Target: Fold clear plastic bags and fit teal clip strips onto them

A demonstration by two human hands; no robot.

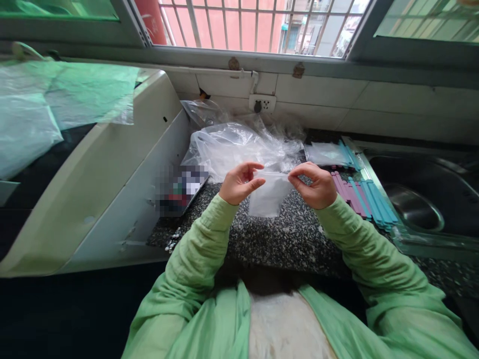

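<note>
A small clear zip bag hangs in front of me above the speckled counter, its top edge stretched between both hands. My left hand is at the bag's left top corner; the thumb lies over the near side, the index fingertip stands a little apart from it, and the other fingers curl in behind. With thumb and index pinched together, my right hand grips the right top corner. The bag looks flat, and no contents can be made out. Behind it lies a heap of large clear plastic bags.
Teal strips and purple strips lie right of my hands, with small clear packets behind them. Farther right is a sink. A blurred-out phone-like object leans left, near small shiny pieces. A wall socket is behind.
</note>
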